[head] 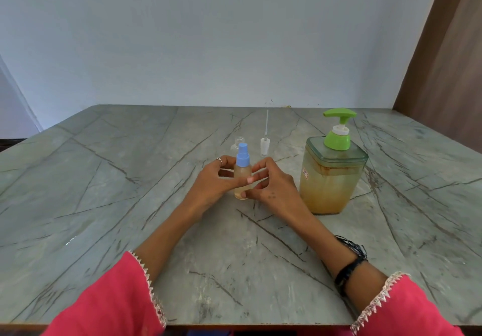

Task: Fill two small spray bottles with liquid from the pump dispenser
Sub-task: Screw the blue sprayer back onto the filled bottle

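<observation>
Room: plain pale wall, brown curtain off to the right, and a grey marbled table (pixel 104 192) with dark veins.

Left hand (pixel 216 179): curled round the filled bottle (pixel 242 179), thumb across the front, ring on one finger. Gripping it, for sure.

Filled bottle: upright on the table dead centre between both hands, blue spray cap (pixel 243 155) on, yellowish liquid nearly up to the neck. I'd call this one done.

Empty bottle (pixel 238 144): clear, uncapped, standing right behind the filled one and mostly hidden by it. Can't see if there's anything in it.

White sprayer (pixel 265 142): standing head-down just right of the empty bottle, dip tube pointing straight up.

Right hand (pixel 271 184): fingers bent, tips on the filled bottle's right side low down, steadying rather than clamping as far as I can tell.

Dispenser (pixel 333 176): big square jar, green pump, about two-thirds full, close to the right hand.

Next bit, my guess: the empty bottle sits straight back from the hands, long axis vertical. Both hands are about equally near, and the right is nearer the pump.
</observation>
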